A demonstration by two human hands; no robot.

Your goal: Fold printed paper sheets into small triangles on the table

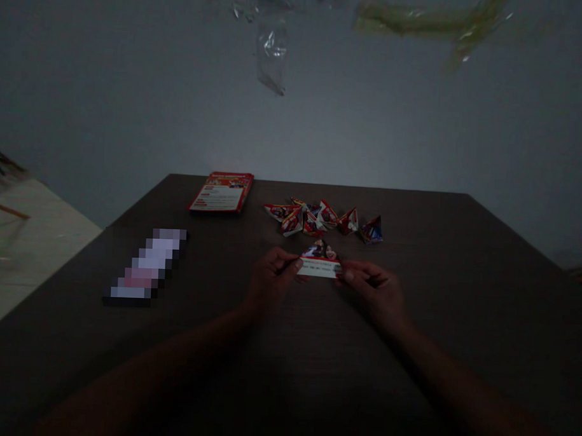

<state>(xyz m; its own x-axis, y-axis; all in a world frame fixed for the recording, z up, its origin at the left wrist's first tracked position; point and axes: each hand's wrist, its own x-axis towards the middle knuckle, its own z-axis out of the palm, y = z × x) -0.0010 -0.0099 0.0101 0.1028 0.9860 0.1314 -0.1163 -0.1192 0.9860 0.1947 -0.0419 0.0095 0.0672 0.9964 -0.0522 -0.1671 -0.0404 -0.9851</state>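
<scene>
The person's two forearms lie closest: the left forearm [181,360] slants in from the near left, the right forearm [471,383] from the near right, both low over the worktop [442,249] and converging toward its middle. The left hand [274,278] turns inward, its thumb and forefinger pinching the left corner of a paper [319,267]. The right hand [377,290] mirrors it, fingers bent, thumb and forefinger narrowed on the right corner. Between them the paper is drawn out level, a white printed strip along its near side and a pictured peak above; whether it touches the worktop cannot be told.

Left of the hands, near the worktop's left edge, a phone [148,267] lies at a slant, its bright screen blurred into blocks. Just beyond the paper sit several folded pieces [327,214], red, white and dark, most bunched together, with the bluish one at the right end, nearest the far right corner. Farther off, near the far left corner, a stack [221,193] of red-bordered sheets lies by the far edge.

The worktop is dark brown and dimly lit. Past its left edge shows a pale floor [27,247]. Behind the far edge rises a plain grey wall [133,85], bearing a clear bag [272,55] and yellowish tape [417,20] high up.
</scene>
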